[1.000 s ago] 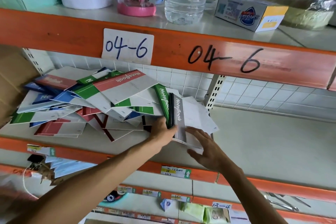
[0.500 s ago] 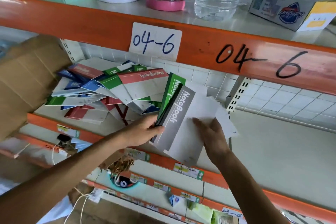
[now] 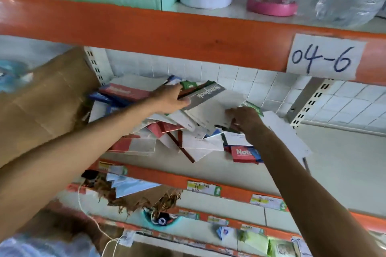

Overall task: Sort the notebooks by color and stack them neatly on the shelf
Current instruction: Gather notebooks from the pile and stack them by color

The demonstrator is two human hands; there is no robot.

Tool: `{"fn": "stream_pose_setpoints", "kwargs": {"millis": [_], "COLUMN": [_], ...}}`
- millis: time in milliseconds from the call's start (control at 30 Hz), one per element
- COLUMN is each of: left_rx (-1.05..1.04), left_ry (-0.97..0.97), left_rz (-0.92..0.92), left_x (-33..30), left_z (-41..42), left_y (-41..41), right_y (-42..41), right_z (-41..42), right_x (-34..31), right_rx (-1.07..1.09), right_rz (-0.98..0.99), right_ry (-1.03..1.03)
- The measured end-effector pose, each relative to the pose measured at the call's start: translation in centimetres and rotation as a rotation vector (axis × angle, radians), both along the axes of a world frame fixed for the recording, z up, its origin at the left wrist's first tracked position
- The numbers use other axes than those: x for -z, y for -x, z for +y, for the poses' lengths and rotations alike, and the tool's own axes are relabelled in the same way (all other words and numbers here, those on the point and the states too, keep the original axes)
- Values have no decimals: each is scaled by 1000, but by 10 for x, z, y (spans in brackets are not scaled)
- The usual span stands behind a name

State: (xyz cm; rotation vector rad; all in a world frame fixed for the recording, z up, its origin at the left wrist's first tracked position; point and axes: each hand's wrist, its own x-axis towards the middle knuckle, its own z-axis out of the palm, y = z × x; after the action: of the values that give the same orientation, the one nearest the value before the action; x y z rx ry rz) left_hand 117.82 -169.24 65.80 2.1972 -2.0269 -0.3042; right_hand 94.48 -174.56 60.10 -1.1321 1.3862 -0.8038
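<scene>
My left hand (image 3: 169,100) grips grey notebook (image 3: 205,98) over pile (image 3: 167,131); right hand (image 3: 244,118) pinches sheet. Risk: loose pile slides off shelf (image 3: 334,162) if nudged.

Left hand (image 3: 170,100) now up over the heap of notebooks (image 3: 158,129), no longer low at the shelf's front edge. Grey-banded notebook (image 3: 205,98) carried leftward and laid flat across the top of the heap, still gripped at its left end, no longer tilted up beside the green one. Right hand (image 3: 245,120) shifted from lying flat on the white cover to reaching into the right side of the heap, fingers (image 3: 235,122) curled on a sheet edge. Red notebook (image 3: 243,154) newly uncovered at the front right. View swung left.
</scene>
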Motion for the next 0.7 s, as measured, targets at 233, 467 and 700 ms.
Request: {"fn": "stream_pose_setpoints", "kwargs": {"millis": [233,467,700], "left_rx": [200,237,159], "left_ry": [99,54,123], "left_rz": [347,711,845], "left_x": [15,12,18], "left_z": [36,54,68], "left_y": [-13,-32,-23], "right_y": [-14,-23,-19], "right_z": [-19,8,7], "right_x": [17,-4,-10], "right_rx": [-49,-164,-290], "right_rz": [392,263,273], "right_ry": [55,177,218]}}
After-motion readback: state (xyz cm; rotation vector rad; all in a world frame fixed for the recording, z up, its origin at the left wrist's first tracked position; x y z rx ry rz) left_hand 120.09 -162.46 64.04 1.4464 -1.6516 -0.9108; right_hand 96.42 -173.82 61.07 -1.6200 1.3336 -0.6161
